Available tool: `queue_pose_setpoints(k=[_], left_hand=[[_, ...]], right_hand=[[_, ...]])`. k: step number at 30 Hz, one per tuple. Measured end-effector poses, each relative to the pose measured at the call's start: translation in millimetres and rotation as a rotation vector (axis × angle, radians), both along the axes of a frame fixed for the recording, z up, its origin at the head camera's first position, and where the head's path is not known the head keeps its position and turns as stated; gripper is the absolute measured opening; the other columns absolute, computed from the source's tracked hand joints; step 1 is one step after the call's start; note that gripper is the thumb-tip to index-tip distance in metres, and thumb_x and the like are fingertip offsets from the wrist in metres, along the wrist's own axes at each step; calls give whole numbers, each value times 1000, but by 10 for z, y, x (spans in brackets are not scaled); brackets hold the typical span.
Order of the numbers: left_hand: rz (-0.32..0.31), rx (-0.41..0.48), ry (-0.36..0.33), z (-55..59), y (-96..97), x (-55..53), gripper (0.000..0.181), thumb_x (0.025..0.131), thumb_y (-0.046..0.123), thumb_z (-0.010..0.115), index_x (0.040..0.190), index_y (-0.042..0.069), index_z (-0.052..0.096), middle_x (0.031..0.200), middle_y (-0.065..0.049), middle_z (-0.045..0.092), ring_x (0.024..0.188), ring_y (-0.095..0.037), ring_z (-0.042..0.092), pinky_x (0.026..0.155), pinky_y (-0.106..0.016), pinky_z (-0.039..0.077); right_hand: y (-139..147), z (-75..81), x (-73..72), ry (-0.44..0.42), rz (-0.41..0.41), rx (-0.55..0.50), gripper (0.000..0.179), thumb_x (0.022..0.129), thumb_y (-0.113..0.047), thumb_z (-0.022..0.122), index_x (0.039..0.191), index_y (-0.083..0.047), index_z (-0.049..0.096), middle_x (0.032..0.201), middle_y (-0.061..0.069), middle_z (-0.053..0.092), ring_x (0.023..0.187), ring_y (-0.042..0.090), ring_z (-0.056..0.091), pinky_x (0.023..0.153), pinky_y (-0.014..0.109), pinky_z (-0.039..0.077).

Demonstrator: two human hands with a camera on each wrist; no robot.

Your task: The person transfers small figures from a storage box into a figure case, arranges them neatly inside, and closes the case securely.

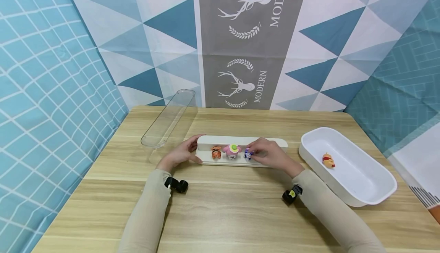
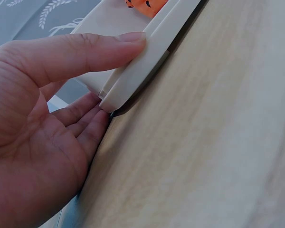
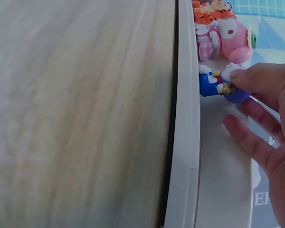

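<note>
A long white display base [image 1: 223,140] with a raised back step lies across the table. My left hand [image 1: 182,153] grips its left end, thumb [image 2: 104,54] on the front edge and fingers curled around the end. On the base's front ledge stand an orange tiger figurine [image 1: 216,152] and, beside it, a pink figurine [image 1: 232,153] with a green-and-yellow top. To the right of these is a small purple-and-blue figurine [image 3: 211,81] at the ledge. My right hand [image 1: 269,153] pinches its purple head between thumb and fingers; the fingertips behind the head are partly hidden.
At the right, a white tray [image 1: 350,194] holds one yellow figurine in red [image 1: 328,160], lying down. A clear plastic cover [image 1: 168,120] lies at the back left. A patterned cloth [image 1: 237,47] hangs behind the wooden table [image 1: 227,215].
</note>
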State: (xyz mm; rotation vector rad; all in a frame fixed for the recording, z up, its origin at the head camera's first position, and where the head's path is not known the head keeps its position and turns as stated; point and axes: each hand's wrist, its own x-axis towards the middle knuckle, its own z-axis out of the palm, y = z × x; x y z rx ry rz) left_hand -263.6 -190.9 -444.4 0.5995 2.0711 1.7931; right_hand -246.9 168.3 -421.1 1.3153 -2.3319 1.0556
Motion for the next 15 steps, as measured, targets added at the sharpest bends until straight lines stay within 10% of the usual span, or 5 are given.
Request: queue_pose_setpoints(k=[15], left_hand=[[-1, 1, 6, -7, 0, -2, 102, 65, -24, 74, 154, -2, 28, 149, -26, 38, 140, -38, 31, 120, -44, 21]], right_hand=[[8, 111, 20, 357, -20, 132, 25, 71, 3, 83, 92, -7, 73, 101, 5, 72, 95, 24, 64, 79, 40, 57]])
